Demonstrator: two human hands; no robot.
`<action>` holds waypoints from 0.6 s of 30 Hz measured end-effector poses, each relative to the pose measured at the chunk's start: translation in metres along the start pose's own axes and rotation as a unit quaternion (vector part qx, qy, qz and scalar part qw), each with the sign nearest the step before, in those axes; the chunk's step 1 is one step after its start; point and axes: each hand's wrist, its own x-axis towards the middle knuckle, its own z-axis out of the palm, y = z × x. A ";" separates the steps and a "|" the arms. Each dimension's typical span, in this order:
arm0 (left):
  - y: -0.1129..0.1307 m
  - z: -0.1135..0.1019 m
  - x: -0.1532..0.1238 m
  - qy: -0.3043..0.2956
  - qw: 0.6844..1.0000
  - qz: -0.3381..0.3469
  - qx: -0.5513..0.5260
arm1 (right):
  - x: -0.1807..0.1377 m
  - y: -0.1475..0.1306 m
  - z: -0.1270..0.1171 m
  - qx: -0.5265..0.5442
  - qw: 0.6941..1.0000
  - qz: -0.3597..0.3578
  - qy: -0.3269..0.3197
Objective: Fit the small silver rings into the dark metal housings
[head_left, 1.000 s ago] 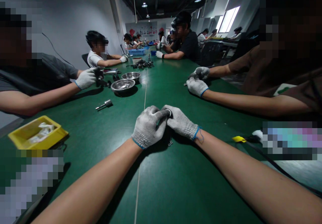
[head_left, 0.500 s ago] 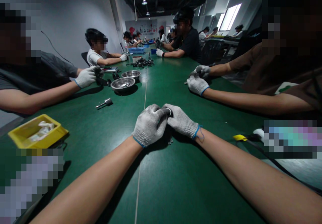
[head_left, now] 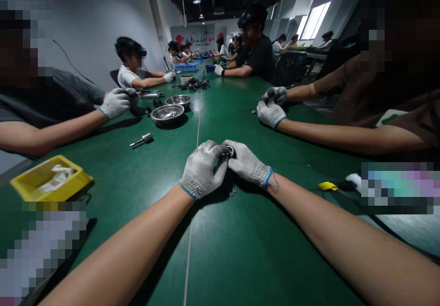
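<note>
My left hand (head_left: 203, 168) and my right hand (head_left: 248, 163), both in grey knit gloves with blue cuffs, meet over the middle of the green table (head_left: 223, 260). Between their fingertips is a small round metal ring (head_left: 230, 150) with a dark centre. My right fingers are closed around it, and my left thumb and forefinger pinch at its near side. The gloves cover most of the part, so its exact kind is unclear. Just below my hands, several tiny metal rings (head_left: 233, 190) lie on the table.
Two steel bowls (head_left: 167, 113) and a metal socket-like tool (head_left: 141, 140) lie ahead to the left. A yellow bin (head_left: 51, 180) stands at far left. Gloved co-workers' hands (head_left: 271, 106) are at right and left. A yellow-tipped cable (head_left: 328, 186) lies at right.
My left fingers have shifted slightly, and more of the ring's face shows between my hands. On the right, the co-worker's hands have moved slightly, with a small part now visible beside them.
</note>
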 end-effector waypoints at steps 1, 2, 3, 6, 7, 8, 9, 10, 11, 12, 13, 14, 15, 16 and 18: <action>0.000 0.000 0.000 0.001 1.000 0.000 -0.001 | 0.000 0.000 0.000 0.000 1.000 0.000 -0.001; 0.000 0.000 0.000 0.000 1.000 0.000 -0.001 | 0.000 0.001 0.000 0.000 1.000 0.000 -0.002; 0.000 0.000 0.000 -0.003 1.000 0.000 -0.001 | 0.000 0.001 0.000 0.000 1.000 0.000 -0.002; 0.001 -0.001 0.001 -0.015 1.000 -0.006 -0.001 | 0.000 -0.001 0.000 0.000 1.000 -0.002 -0.004; 0.002 -0.002 0.001 -0.018 1.000 -0.008 -0.001 | 0.000 -0.001 0.000 -0.001 1.000 -0.002 -0.004; 0.002 -0.002 0.002 -0.021 1.000 -0.009 0.000 | 0.000 -0.002 0.000 -0.001 1.000 -0.003 -0.003; 0.002 -0.003 0.002 -0.025 1.000 -0.010 0.001 | 0.000 -0.002 0.000 -0.001 1.000 -0.004 -0.002; 0.003 -0.003 0.002 -0.028 1.000 -0.011 0.002 | 0.000 -0.002 0.000 0.000 1.000 -0.004 -0.001; 0.003 -0.003 0.002 -0.031 0.999 -0.012 0.004 | 0.000 -0.002 0.000 0.000 1.000 -0.003 -0.001; 0.003 -0.003 0.002 -0.034 0.999 -0.013 0.007 | 0.000 -0.002 0.000 0.001 1.000 -0.002 0.000; 0.004 -0.004 0.002 -0.036 0.999 -0.015 0.009 | 0.000 -0.002 0.000 0.001 1.000 0.000 -0.001; 0.004 -0.004 0.002 -0.038 0.999 -0.016 0.011 | -0.001 -0.002 0.000 0.001 1.000 0.001 -0.003; 0.004 -0.004 0.002 -0.038 0.999 -0.016 0.012 | -0.001 -0.001 0.000 0.000 1.000 0.001 -0.006; 0.004 -0.003 0.002 -0.039 0.999 -0.017 0.012 | -0.001 -0.001 0.000 -0.002 1.000 0.001 -0.008; 0.004 -0.003 0.002 -0.040 0.999 -0.017 0.011 | -0.001 -0.001 0.000 -0.004 1.000 0.002 -0.013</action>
